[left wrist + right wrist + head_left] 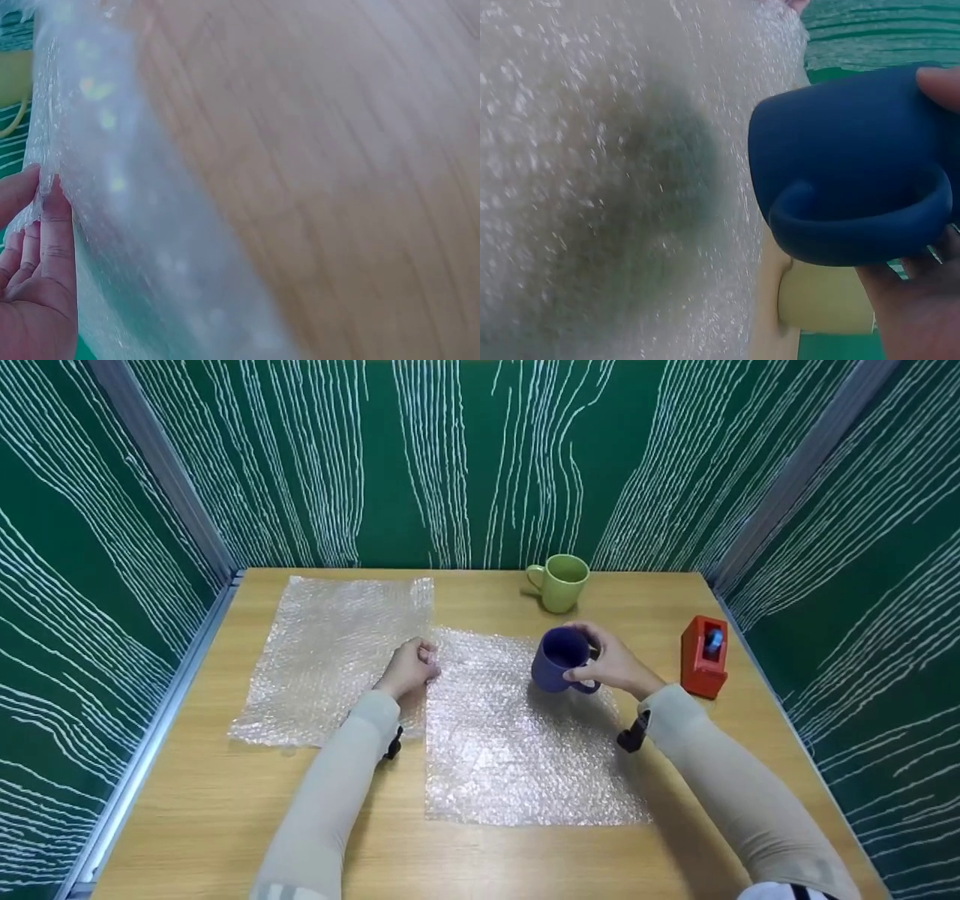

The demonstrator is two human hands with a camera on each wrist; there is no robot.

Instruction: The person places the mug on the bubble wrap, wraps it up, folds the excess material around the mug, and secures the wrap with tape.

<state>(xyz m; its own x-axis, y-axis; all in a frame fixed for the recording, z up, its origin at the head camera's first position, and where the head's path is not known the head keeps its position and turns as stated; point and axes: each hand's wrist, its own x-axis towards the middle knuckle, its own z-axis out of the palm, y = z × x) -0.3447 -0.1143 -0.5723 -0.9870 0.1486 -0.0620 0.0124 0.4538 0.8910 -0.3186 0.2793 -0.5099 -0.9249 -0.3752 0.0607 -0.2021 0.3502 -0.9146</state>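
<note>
A dark blue mug [549,671] hangs above a sheet of bubble wrap [517,765] on the wooden table. Its rim is gripped by my right hand [613,664], thumb on the near side and fingers on the far side. In the right wrist view the mug's handle [862,229] points downward, and the mug is apart from the wrap. At the sheet's upper left edge, my left hand [409,666] pinches the wrap between thumb and forefinger, as the left wrist view shows close up. A second bubble wrap sheet [322,660] lies flat, partly beneath my left forearm.
Toward the back edge stands a light green mug [564,589], handle to the left. A red tape dispenser [703,667] with a blue roll sits near the table's right edge. Green panels with white lines [480,465] enclose the table at the back and both sides.
</note>
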